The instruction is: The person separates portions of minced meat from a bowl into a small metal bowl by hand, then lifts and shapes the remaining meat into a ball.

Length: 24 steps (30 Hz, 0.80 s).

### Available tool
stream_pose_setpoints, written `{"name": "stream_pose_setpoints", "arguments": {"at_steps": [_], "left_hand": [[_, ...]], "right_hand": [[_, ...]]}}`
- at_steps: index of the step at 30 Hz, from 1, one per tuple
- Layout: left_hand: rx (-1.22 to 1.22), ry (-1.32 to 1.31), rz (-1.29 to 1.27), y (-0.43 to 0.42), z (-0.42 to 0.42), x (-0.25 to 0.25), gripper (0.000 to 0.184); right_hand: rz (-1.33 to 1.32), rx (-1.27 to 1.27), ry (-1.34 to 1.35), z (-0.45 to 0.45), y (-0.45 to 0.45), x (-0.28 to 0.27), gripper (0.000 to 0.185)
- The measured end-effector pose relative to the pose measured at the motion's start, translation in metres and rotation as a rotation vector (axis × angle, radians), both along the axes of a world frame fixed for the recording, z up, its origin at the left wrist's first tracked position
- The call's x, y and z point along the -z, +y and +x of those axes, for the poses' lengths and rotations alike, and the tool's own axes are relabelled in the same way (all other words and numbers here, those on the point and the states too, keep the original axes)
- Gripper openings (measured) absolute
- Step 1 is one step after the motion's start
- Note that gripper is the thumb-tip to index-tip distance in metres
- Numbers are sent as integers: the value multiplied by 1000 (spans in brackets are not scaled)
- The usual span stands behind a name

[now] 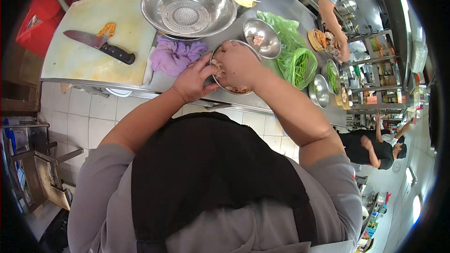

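Both my hands are at a metal bowl of pale, raw-looking meat near the counter's front edge. My left hand reaches over the bowl's left rim, its fingertips closed at a piece of the meat. Inside the bowl, my right hand is curled over the same meat, with its fingertips partly hidden. Reddish-brown bits show at the bottom of the bowl. Just behind, a second metal bowl holds a small pink piece of meat. A crumpled purple cloth lies left of my hands.
A large colander stands behind the cloth. On the cutting board at left lie a knife and orange pieces. A green plastic bag with green vegetables sits at right. A co-worker's hand works over food beyond it.
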<state>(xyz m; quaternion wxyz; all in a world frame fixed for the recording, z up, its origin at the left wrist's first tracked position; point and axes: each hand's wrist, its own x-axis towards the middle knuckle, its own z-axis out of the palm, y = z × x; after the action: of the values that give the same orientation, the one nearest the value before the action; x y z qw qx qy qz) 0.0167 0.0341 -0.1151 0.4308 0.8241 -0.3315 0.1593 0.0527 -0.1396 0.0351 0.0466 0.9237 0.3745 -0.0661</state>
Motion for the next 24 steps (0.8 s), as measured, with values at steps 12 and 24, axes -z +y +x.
{"name": "stream_pose_setpoints", "arguments": {"at_steps": [12, 24], "left_hand": [[25, 58, -27, -1, 1, -2, 49], [-36, -20, 10, -5, 2, 4, 52]], "right_hand": [[37, 89, 28, 4, 6, 6, 36], [237, 81, 182, 27, -16, 5, 25]]}}
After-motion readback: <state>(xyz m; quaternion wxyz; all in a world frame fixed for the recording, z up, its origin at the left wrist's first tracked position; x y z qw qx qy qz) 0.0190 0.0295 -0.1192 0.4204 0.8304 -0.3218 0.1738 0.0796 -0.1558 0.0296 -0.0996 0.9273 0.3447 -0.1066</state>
